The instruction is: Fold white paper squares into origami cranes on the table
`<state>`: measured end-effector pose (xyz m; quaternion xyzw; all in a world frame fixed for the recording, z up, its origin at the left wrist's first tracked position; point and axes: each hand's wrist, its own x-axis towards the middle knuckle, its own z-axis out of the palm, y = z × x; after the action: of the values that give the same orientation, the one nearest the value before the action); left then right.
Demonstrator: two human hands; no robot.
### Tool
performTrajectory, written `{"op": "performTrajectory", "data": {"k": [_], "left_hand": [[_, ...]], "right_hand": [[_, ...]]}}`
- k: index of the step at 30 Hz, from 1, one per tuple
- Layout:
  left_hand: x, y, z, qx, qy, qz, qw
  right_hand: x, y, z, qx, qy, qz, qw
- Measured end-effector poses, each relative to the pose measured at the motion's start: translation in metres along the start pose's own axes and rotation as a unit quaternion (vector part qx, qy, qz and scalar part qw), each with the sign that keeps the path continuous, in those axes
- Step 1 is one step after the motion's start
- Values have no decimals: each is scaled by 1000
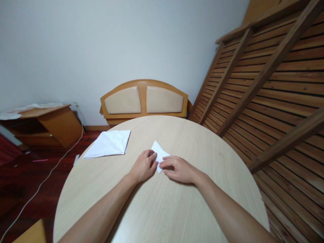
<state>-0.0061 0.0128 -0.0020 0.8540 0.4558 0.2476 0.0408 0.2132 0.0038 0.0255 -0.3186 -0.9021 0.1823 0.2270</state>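
A small folded white paper [159, 153] lies on the round light-wood table [162, 202], near its middle. My left hand [143, 166] rests on the paper's left edge with its fingers curled and pinched on it. My right hand [178, 168] lies over the paper's lower right part, fingertips pressed on it beside the left hand's. The paper's pointed far corner sticks out beyond both hands; its near part is hidden under my fingers.
A stack of white paper sheets [108, 144] lies at the table's far left. Behind the table stands a wooden headboard with beige panels [143, 100]. A slatted wooden frame [273, 87] leans at the right. A low wooden cabinet [48, 125] and a white cable [45, 179] are at the left.
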Motion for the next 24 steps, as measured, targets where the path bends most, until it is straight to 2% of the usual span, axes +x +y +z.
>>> {"op": "performTrajectory", "data": {"k": [4, 8, 13, 24], "left_hand": [[-1, -1, -2, 8, -24, 22, 999], [-4, -4, -3, 20, -49, 37, 998], [-5, -5, -6, 24, -63, 54, 996], [-4, -4, -5, -23, -87, 118, 989]], "right_hand": [[-4, 26, 2, -24, 79, 54, 995], [-8, 42, 1, 5, 90, 73, 993], [-7, 41, 1, 41, 92, 48, 994], [-6, 35, -4, 3, 56, 45, 997]]}}
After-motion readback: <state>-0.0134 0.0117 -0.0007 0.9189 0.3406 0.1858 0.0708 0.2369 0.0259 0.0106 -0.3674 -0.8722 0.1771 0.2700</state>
